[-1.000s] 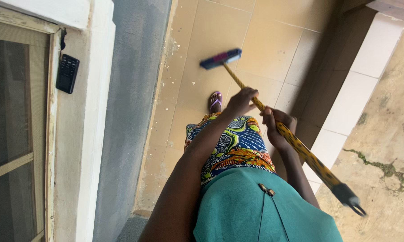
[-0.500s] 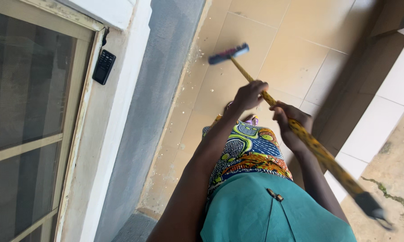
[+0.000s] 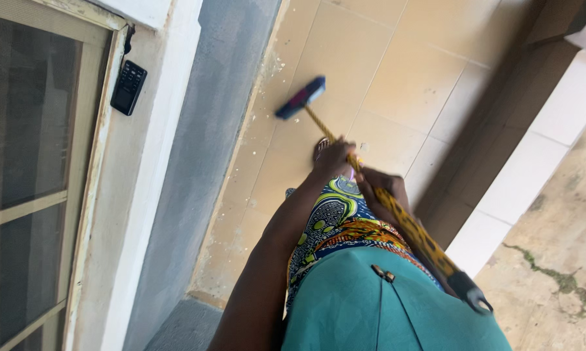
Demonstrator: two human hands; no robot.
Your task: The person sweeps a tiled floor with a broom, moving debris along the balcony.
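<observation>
Beige floor tiles (image 3: 397,71) run out ahead of me beside a grey wall (image 3: 195,162), with a screened door (image 3: 26,162) and a small black remote-like box (image 3: 128,87) hung on its frame. Both hands are wrapped around the broom handle (image 3: 407,227): my left hand (image 3: 335,158) is closed on it lower down, nearer the head, and my right hand (image 3: 379,188) is closed just behind it, higher up the shaft. From my hands the long axis slants forward and left, down to the blue broom head (image 3: 300,98) resting on the tiles near the wall's foot, while the dark end cap (image 3: 470,294) sticks out behind at my right hip.
</observation>
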